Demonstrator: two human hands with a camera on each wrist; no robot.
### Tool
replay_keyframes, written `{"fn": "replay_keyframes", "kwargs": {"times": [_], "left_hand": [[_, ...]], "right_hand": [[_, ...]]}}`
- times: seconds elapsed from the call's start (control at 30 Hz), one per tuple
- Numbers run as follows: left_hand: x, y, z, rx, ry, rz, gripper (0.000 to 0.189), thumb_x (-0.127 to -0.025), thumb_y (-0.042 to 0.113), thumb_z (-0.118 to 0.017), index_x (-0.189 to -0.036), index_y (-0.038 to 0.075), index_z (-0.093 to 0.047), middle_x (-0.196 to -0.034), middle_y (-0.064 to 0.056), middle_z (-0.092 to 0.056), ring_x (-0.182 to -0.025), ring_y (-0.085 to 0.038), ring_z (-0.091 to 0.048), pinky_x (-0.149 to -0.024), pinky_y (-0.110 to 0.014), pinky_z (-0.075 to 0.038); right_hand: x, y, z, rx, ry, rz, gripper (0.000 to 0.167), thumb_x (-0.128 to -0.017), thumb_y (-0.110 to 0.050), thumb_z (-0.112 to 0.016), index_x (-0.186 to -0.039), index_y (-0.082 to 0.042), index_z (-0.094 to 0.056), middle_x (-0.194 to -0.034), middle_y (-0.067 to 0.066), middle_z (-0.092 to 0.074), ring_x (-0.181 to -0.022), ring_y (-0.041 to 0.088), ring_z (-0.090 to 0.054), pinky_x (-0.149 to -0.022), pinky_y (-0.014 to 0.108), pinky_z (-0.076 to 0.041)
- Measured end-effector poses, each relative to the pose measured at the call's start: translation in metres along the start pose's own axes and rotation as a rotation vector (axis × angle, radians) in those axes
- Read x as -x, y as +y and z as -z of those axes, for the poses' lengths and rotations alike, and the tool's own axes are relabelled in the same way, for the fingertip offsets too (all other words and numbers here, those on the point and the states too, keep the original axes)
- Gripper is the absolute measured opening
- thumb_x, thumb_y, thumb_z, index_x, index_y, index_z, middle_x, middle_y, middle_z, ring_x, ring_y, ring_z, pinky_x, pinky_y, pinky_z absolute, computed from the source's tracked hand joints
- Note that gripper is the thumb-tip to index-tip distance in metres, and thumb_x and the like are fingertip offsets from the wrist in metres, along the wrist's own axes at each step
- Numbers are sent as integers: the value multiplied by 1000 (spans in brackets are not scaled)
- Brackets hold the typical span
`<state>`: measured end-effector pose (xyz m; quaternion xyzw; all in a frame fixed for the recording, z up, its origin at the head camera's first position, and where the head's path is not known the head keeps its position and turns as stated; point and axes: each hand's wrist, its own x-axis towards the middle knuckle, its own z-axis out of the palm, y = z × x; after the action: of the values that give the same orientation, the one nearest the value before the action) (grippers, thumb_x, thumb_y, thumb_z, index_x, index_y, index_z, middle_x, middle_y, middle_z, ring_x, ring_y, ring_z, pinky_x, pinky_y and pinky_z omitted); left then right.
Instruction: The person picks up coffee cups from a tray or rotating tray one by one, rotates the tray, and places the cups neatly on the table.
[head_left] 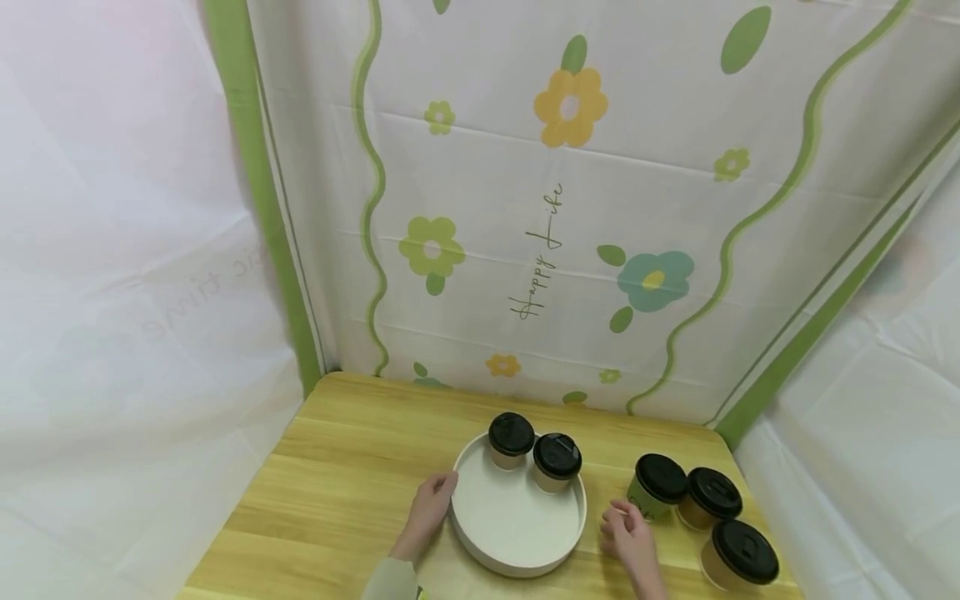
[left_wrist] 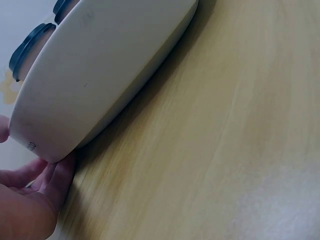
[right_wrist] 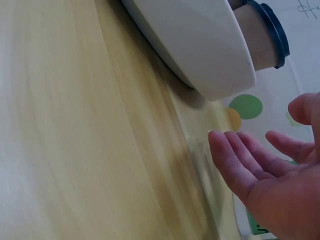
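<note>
we judge this cup-loading: our left hand grips the tray; our empty right hand should probably next grasp the green cup.

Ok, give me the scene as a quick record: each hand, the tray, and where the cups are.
Left hand: left hand grips the tray's left side
Right hand: right hand holds nothing, between tray and green cup
Tray: round white tray, raised rim
In tray: left cup and right cup, toward the far rim
Right of tray: green cup, brown cup, nearest cup
Lids: black, on all five
Surface: wooden table
</note>
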<state>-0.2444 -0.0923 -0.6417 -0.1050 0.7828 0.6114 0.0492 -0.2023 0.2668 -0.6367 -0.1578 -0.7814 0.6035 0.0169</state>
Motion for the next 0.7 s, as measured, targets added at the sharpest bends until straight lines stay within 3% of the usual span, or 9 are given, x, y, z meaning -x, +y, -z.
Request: {"fn": "replay_keyframes", "kwargs": {"times": [0.2,0.43,0.7], "left_hand": [[-1,-3,-1,-3,1,-5,68,-96,59,-49,-128,-1,-57,-128,-24,-61,-120,-42,-57,-103,-58,-46],[-4,-7,-3,-11,6,-6,67,-96,58,-49,-127,-1,-58,-127,-24,-61,-119,-42,-57,-102,-58,-47],[-6,-8,-3,-6,-3,18,67,-96,59,-48,-128,2,-58,-126,-21,-62,-118,-39,-58,-101,-57,-47]], "right_hand": [[2,-1,-14,-87,-32,-67,49,-103,-25,-49,-138,7,-39,-114,27,-60,-91,21,-67,-68,39,-63],[3,-2,-25,-150,-40,-139,58,-102,-31,-46,-143,7,-32,-120,28,-55,-92,15,-64,-75,38,-63],[6,-4,-33,-174,-38,-166,60,-103,-35,-45,-143,8,-32,-120,27,-55,-91,14,-63,-76,37,-63]]}}
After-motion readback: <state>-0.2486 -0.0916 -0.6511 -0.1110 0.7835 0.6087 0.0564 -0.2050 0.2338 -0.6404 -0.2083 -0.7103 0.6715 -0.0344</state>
